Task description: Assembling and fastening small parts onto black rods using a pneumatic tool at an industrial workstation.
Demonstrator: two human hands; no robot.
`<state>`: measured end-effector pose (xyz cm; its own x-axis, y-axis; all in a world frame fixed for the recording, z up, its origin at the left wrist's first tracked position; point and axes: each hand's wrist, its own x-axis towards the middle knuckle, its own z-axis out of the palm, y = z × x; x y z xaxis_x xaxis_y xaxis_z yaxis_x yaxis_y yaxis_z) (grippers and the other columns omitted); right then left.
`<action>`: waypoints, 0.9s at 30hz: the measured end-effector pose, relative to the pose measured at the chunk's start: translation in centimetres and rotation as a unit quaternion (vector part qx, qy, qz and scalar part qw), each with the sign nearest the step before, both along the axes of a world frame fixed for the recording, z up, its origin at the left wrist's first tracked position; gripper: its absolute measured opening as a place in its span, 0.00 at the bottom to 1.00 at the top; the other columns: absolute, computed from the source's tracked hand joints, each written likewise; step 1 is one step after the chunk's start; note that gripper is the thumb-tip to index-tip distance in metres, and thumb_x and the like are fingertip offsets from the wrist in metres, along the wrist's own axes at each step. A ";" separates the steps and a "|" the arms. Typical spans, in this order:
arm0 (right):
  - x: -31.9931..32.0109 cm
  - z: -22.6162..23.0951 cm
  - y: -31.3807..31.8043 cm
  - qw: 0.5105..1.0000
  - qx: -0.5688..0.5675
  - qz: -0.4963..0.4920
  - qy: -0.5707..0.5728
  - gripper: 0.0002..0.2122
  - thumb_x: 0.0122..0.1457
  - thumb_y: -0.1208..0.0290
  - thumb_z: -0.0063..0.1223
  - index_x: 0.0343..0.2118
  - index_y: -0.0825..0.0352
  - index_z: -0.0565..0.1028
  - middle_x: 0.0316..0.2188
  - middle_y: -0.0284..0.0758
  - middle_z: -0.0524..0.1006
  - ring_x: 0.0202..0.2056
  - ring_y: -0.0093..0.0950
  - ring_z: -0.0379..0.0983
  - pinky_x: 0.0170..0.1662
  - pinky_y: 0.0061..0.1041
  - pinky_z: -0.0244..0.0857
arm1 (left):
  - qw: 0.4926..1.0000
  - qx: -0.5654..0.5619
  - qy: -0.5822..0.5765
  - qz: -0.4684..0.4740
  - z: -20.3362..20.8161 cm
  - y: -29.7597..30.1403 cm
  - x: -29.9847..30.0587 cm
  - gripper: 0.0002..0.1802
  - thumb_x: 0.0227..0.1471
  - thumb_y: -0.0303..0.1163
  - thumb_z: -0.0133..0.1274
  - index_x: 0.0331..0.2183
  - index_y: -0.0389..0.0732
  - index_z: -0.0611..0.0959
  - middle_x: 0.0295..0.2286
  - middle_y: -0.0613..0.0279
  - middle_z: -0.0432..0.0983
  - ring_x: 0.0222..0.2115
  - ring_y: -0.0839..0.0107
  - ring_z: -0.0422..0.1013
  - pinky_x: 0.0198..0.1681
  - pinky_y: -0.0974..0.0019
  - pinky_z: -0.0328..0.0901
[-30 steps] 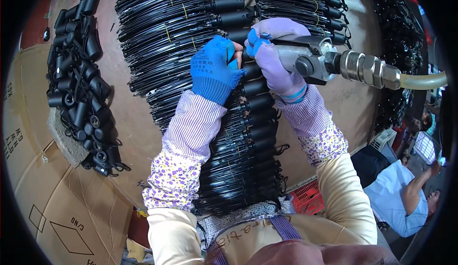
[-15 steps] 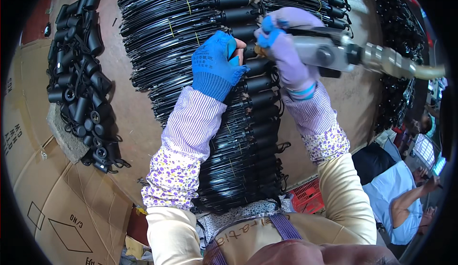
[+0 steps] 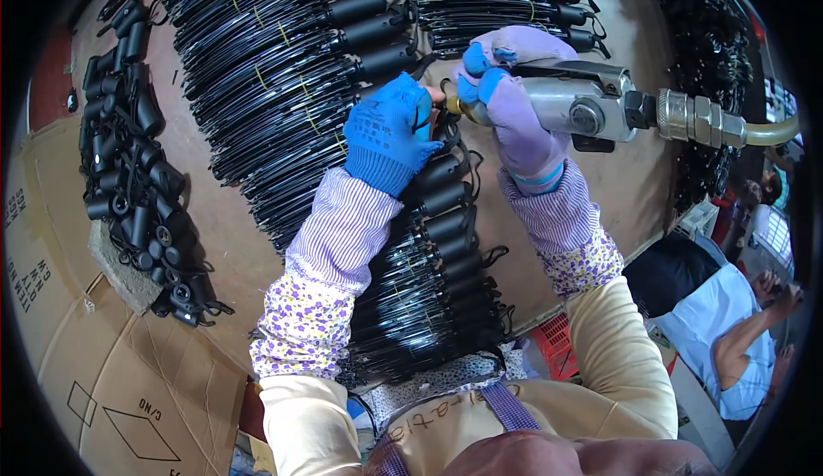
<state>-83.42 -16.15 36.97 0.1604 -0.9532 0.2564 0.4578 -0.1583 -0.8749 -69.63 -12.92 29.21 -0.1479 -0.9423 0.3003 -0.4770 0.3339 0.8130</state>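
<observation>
My left hand (image 3: 390,129), in a blue glove with bare fingertips showing, is curled over the row of black umbrella handles (image 3: 439,170). Whatever it pinches is hidden beneath its fingers. My right hand (image 3: 519,107), gloved in lilac with blue fingertips, grips a silver air tool (image 3: 557,103) lying sideways. The tool's brass-coloured nose points left and meets the left fingertips. Folded black umbrellas (image 3: 274,64) with shiny ribs lie side by side under my left arm, their handles to the right. Thin yellow ties cross some of them.
A second umbrella bundle (image 3: 489,4) lies at the far middle. Loose black handles (image 3: 137,150) are heaped on the left by a grey stone block (image 3: 120,266) and cardboard (image 3: 129,373). A hose (image 3: 771,130) trails right from the tool. Another person's arm (image 3: 746,339) shows at right.
The tool's nose has come up to my left fingertips. The umbrellas and handle heap appear shifted in the picture as the view moved. The right hand keeps its grip.
</observation>
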 end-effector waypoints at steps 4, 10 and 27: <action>0.4 -0.3 0.1 0.996 -0.040 -0.011 0.078 0.10 0.52 0.85 0.46 0.37 0.69 0.72 0.30 0.36 0.74 0.26 0.22 0.68 0.31 0.19 0.67 | 0.999 -0.010 -0.052 -0.011 0.4 0.5 0.8 0.10 0.40 0.24 0.61 0.30 0.42 0.81 0.24 0.65 0.72 0.20 0.69 0.66 0.25 0.69 0.64; 0.5 -1.9 -0.7 0.997 -0.056 0.014 0.054 0.09 0.51 0.85 0.47 0.35 0.68 0.73 0.30 0.34 0.74 0.26 0.20 0.68 0.32 0.18 0.67 | 0.998 -0.026 -0.060 -0.003 0.7 0.6 0.8 0.12 0.38 0.24 0.61 0.32 0.42 0.81 0.24 0.65 0.72 0.20 0.69 0.66 0.25 0.68 0.64; -2.0 -3.3 0.1 0.964 -0.010 0.072 0.256 0.08 0.51 0.78 0.53 0.35 0.66 0.73 0.30 0.29 0.73 0.28 0.22 0.68 0.33 0.20 0.66 | 0.995 0.089 -0.017 0.030 1.5 1.6 0.9 0.14 0.37 0.22 0.60 0.32 0.41 0.81 0.29 0.65 0.75 0.25 0.69 0.70 0.32 0.68 0.66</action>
